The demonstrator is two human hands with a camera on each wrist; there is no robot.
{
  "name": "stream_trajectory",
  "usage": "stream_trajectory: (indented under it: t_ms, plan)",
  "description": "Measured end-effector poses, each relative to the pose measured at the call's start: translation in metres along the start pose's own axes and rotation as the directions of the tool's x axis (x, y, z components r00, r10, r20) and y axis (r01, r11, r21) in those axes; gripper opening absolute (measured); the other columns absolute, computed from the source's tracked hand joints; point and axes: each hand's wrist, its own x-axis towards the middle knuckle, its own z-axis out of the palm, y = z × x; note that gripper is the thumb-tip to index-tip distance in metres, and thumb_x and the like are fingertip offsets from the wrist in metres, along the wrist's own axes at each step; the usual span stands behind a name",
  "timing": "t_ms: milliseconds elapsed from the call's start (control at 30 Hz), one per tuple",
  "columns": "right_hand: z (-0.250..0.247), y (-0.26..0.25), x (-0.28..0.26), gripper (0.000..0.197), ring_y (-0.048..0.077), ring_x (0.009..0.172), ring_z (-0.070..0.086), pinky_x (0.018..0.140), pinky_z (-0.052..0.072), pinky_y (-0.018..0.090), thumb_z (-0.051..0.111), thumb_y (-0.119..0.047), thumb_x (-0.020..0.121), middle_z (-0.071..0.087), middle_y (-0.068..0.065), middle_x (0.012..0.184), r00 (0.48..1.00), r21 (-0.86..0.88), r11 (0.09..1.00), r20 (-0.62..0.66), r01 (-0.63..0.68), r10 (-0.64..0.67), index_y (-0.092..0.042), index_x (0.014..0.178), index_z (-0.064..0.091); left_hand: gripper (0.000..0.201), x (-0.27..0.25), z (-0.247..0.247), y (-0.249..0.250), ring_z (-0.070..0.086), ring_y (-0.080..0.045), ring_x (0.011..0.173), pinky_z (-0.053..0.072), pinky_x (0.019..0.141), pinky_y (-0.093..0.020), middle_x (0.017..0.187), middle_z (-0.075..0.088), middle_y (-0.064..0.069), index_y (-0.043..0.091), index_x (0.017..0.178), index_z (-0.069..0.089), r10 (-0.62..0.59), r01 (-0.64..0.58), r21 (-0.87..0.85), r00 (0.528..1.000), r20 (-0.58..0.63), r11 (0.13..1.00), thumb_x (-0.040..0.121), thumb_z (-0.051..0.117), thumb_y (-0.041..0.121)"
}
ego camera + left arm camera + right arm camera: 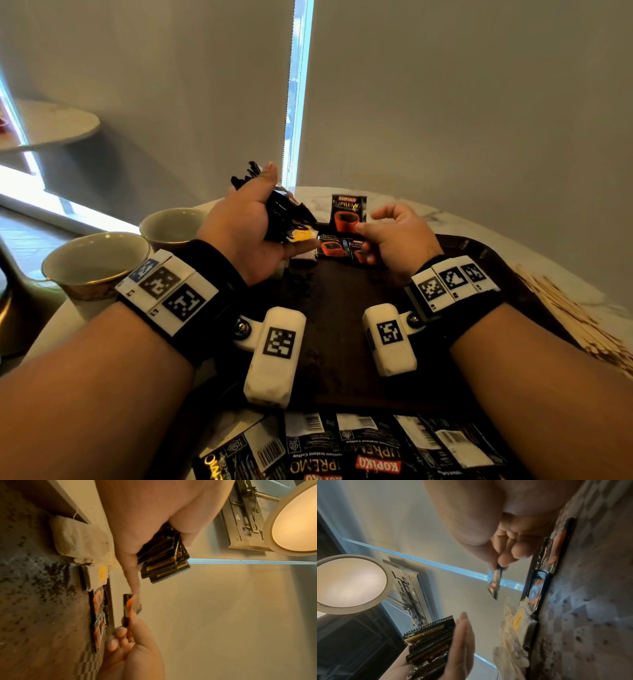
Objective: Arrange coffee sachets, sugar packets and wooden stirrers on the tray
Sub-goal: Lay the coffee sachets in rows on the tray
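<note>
Over the dark tray (455, 245), the right hand (399, 236) is pinching one coffee sachet (348, 212) upright at its lower corner, toward twelve o'clock, above two sachets (342, 248) already lying flat. At ten o'clock the left hand (251, 226) is clutching a thick bundle of sachets (286, 214). That glossy, serrated-edged foil looks slippery, so I'd say the bundle could be fanning out and spilling. Pale wooden stirrers (561, 308) are waiting at three o'clock, off the tray
</note>
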Motion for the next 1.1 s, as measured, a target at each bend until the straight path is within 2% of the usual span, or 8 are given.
stream_trajectory:
  t_ms: [67, 133, 300, 433, 600, 800, 900, 1100]
  plan:
    - [0.0006, 0.0026, 0.0016, 0.018, 0.016, 0.054, 0.057, 0.047, 0.046, 0.031, 0.072, -0.005, 0.087, 0.065, 0.009, 0.075, 0.996, -0.061, 0.997, 0.067, -0.053, 0.057, -0.014, 0.090, 0.058, 0.061, 0.0002, -0.0004, 0.0008, 0.070, -0.033, 0.103, 0.061, 0.061, -0.046, 0.134, 0.060, -0.022, 0.007, 0.140, 0.048, 0.028, -0.029, -0.051, 0.999, -0.023, 0.998, 0.095, 0.064, 0.045]
    - [0.0007, 0.0038, 0.0019, 0.009, 0.015, 0.054, 0.058, 0.048, 0.047, 0.030, 0.072, -0.006, 0.088, 0.068, 0.009, 0.076, 0.987, -0.162, 0.982, 0.107, -0.101, 0.119, -0.012, 0.088, 0.065, 0.058, 0.0004, -0.0004, 0.0002, 0.068, -0.032, 0.103, 0.060, 0.059, -0.040, 0.135, 0.058, -0.024, 0.009, 0.140, 0.047, 0.049, -0.052, -0.065, 0.997, -0.054, 0.997, 0.095, 0.068, 0.039]
    - [0.0010, 0.0053, 0.0017, 0.011, 0.018, 0.061, 0.062, 0.053, 0.052, 0.029, 0.067, 0.002, 0.088, 0.070, 0.014, 0.084, 0.975, -0.214, 0.966, 0.135, -0.146, 0.177, -0.007, 0.093, 0.070, 0.054, 0.0040, -0.0034, -0.0026, 0.066, -0.026, 0.089, 0.059, 0.059, -0.035, 0.112, 0.059, -0.017, 0.009, 0.138, 0.049, 0.072, -0.077, -0.052, 0.994, -0.085, 0.996, 0.093, 0.073, 0.025]
    - [0.0006, 0.0032, 0.0006, 0.015, 0.017, 0.063, 0.063, 0.057, 0.056, 0.028, 0.064, 0.006, 0.089, 0.070, 0.015, 0.088, 0.969, -0.240, 0.959, 0.154, -0.150, 0.191, -0.005, 0.096, 0.070, 0.054, 0.0027, -0.0067, -0.0028, 0.061, -0.027, 0.092, 0.057, 0.061, -0.036, 0.112, 0.054, -0.016, 0.007, 0.133, 0.051, 0.076, -0.081, -0.070, 0.995, -0.066, 0.994, 0.086, 0.077, 0.017]
    - [0.0024, 0.0011, -0.0006, 0.018, 0.018, 0.066, 0.064, 0.064, 0.059, 0.030, 0.065, 0.005, 0.089, 0.070, 0.016, 0.090, 0.965, -0.286, 0.946, 0.165, -0.153, 0.206, -0.006, 0.101, 0.072, 0.033, -0.0022, -0.0035, -0.0029, 0.058, -0.027, 0.090, 0.057, 0.059, -0.035, 0.103, 0.051, -0.014, 0.007, 0.111, 0.053, 0.055, -0.057, -0.091, 0.998, -0.032, 0.994, 0.086, 0.071, 0.018]
    - [0.0034, -0.0019, -0.0037, 0.018, 0.017, 0.068, 0.066, 0.066, 0.060, 0.029, 0.066, 0.002, 0.090, 0.071, 0.015, 0.090, 0.960, -0.301, 0.942, 0.187, -0.146, 0.208, -0.006, 0.104, 0.072, 0.027, -0.0041, -0.0020, -0.0021, 0.060, -0.025, 0.086, 0.056, 0.058, -0.033, 0.103, 0.052, -0.014, 0.006, 0.111, 0.053, 0.040, -0.042, -0.102, 0.999, -0.028, 0.994, 0.089, 0.065, 0.016]
    - [0.0038, -0.0020, -0.0062, 0.014, 0.019, 0.069, 0.067, 0.068, 0.062, 0.031, 0.066, 0.002, 0.090, 0.071, 0.015, 0.089, 0.958, -0.254, 0.954, 0.192, -0.159, 0.211, -0.004, 0.101, 0.071, 0.027, -0.0043, -0.0017, -0.0022, 0.060, -0.025, 0.084, 0.056, 0.058, -0.034, 0.103, 0.053, -0.014, 0.007, 0.111, 0.053, 0.039, -0.041, -0.103, 0.999, -0.020, 0.994, 0.089, 0.064, 0.017]
    - [0.0050, -0.0026, -0.0063, 0.018, 0.022, 0.072, 0.069, 0.070, 0.062, 0.034, 0.065, 0.003, 0.090, 0.071, 0.021, 0.103, 0.944, -0.222, 0.952, 0.207, -0.209, 0.256, -0.002, 0.108, 0.067, 0.029, -0.0036, -0.0027, -0.0033, 0.060, -0.026, 0.090, 0.057, 0.059, -0.034, 0.106, 0.053, -0.015, 0.007, 0.114, 0.053, 0.034, -0.035, -0.100, 0.999, -0.015, 0.994, 0.089, 0.064, 0.017]
